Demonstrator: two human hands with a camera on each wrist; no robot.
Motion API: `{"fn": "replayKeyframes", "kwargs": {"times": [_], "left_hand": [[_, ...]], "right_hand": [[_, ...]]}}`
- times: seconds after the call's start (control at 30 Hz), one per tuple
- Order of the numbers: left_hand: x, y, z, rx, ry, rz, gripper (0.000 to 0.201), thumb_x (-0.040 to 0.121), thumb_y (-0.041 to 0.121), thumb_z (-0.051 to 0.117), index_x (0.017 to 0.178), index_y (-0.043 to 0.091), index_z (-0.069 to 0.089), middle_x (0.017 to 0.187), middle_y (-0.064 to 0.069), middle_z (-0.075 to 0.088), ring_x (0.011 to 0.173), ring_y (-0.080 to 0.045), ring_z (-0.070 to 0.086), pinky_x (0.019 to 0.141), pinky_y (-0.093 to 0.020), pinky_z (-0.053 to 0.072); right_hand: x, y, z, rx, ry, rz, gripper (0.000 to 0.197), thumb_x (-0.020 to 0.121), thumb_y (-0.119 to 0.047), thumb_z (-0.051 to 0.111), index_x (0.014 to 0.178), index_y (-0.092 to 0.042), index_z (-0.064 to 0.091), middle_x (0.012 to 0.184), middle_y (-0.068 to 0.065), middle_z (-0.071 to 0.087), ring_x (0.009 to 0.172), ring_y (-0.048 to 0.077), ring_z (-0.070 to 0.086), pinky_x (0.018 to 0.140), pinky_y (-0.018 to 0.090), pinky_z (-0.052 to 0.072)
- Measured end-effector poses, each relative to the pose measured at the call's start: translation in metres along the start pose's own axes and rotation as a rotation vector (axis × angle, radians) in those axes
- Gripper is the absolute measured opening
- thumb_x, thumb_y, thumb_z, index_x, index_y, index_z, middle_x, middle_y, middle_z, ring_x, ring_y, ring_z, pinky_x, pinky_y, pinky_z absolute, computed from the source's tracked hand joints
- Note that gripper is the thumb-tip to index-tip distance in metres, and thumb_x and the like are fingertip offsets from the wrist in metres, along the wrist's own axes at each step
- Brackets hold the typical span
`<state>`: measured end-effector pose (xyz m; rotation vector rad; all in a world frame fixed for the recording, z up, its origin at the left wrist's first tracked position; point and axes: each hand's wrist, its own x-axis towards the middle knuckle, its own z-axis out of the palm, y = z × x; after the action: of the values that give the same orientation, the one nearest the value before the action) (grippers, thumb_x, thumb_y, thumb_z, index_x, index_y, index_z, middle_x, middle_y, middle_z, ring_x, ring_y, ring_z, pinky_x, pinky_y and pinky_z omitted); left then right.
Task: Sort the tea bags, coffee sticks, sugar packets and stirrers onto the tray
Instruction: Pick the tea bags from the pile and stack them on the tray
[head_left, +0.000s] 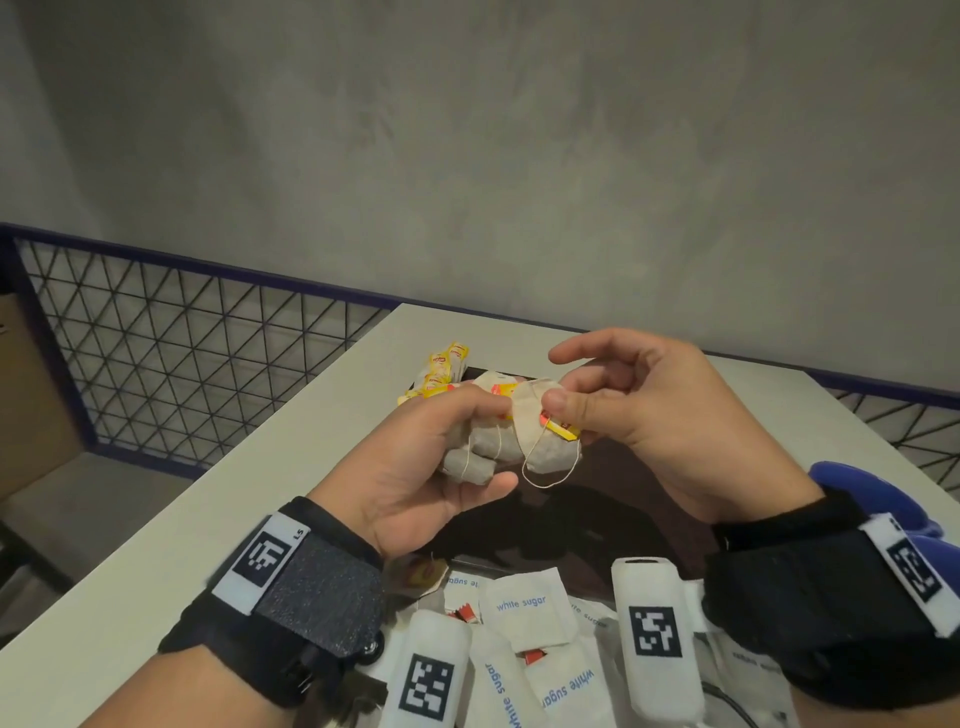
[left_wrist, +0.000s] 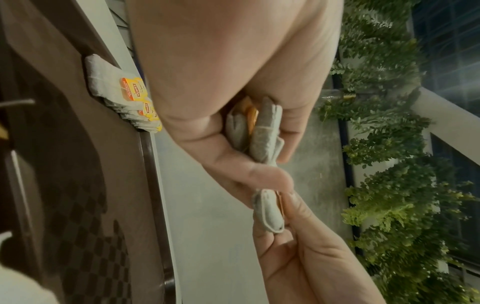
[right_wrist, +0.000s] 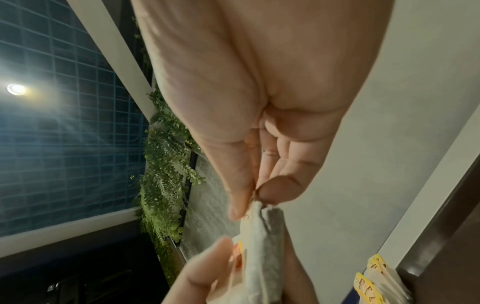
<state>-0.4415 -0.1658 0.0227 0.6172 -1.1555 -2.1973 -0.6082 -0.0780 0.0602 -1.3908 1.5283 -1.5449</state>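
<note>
Left hand (head_left: 415, 467) grips a bunch of tea bags (head_left: 480, 452) above the tray (head_left: 623, 499); right hand (head_left: 639, 410) pinches one bag by its tag (head_left: 561, 427). Advice: pull slowly, strings look tangled. Lay it with the row (head_left: 439, 371) at the tray's far end.

Left hand (head_left: 415, 467) and right hand (head_left: 639, 415) meet above the tray (head_left: 623, 499) on the desk (head_left: 260, 493). Between their fingers (head_left: 563, 402): a bundle of tea bags (head_left: 498, 441). Beyond the fingers: stacked tea bags (head_left: 441, 371) at the tray's far edge. Nearer than the fingers: sugar packets (head_left: 524, 608).
</note>
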Motion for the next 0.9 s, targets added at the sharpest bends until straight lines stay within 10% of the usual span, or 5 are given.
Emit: {"fn": "replayKeyframes", "kwargs": {"times": [0.1, 0.6, 0.9], "left_hand": [[0.002, -0.004, 0.0, 0.093, 0.022, 0.065, 0.046, 0.078, 0.029, 0.079, 0.122, 0.015, 0.074, 0.104, -0.012, 0.077, 0.079, -0.017, 0.071, 0.045, -0.022, 0.052], [0.002, 0.001, 0.0, -0.006, 0.169, 0.233, 0.037, 0.073, 0.022, 0.085, 0.109, 0.015, 0.077, 0.095, -0.008, 0.078, 0.073, -0.02, 0.076, 0.046, -0.023, 0.053], [0.003, 0.011, -0.006, -0.284, 0.247, 0.325, 0.022, 0.067, 0.02, 0.086, 0.088, 0.018, 0.081, 0.087, -0.004, 0.078, 0.07, -0.016, 0.073, 0.043, -0.019, 0.051]], "right_hand": [[0.0, 0.0, 0.001, -0.036, -0.004, -0.01, 0.035, 0.078, -0.001, 0.082, 0.109, -0.006, 0.068, 0.079, 0.014, 0.072, 0.068, 0.025, 0.068, 0.063, 0.034, 0.057], [-0.001, 0.005, 0.014, -0.094, -0.005, 0.029, 0.01, 0.082, -0.01, 0.081, 0.085, -0.002, 0.075, 0.068, 0.016, 0.067, 0.056, 0.018, 0.058, 0.047, 0.025, 0.048], [-0.003, 0.004, 0.011, 0.057, -0.074, 0.298, 0.013, 0.084, -0.006, 0.076, 0.089, 0.006, 0.073, 0.073, 0.013, 0.066, 0.056, 0.015, 0.053, 0.05, 0.024, 0.045]]}}
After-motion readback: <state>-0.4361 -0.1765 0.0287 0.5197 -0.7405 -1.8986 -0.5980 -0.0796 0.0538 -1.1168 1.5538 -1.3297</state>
